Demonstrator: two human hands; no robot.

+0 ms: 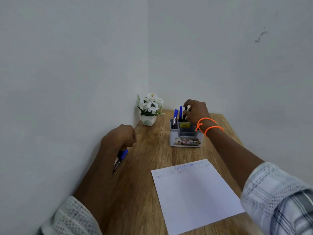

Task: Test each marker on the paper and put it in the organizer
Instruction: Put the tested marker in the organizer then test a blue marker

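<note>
Wooden surface (145,167) in a pale corner, flower pot (149,119) at back, right hand (196,111) pinching a black marker (185,114) over the organizer (185,134), left hand (122,136) gripping a half-hidden blue marker (121,158), scribbled paper (194,192) near.

The right arm reaches forward and to the left across the view, its forearm bare from a rolled-up plaid sleeve (277,199) to the wrist, where two orange cord bracelets (209,126) sit. The right hand (197,111) is raised with its back to the camera, and its curled fingers (186,106) pinch the top of a dark marker (185,114). The left arm stretches forward along the left side, forearm bare beyond a pale checked sleeve (71,217). The left hand (121,136) is closed in a fist, knuckles forward, gripping a blue-capped marker (120,160) that points back toward the person beneath the wrist.
</note>
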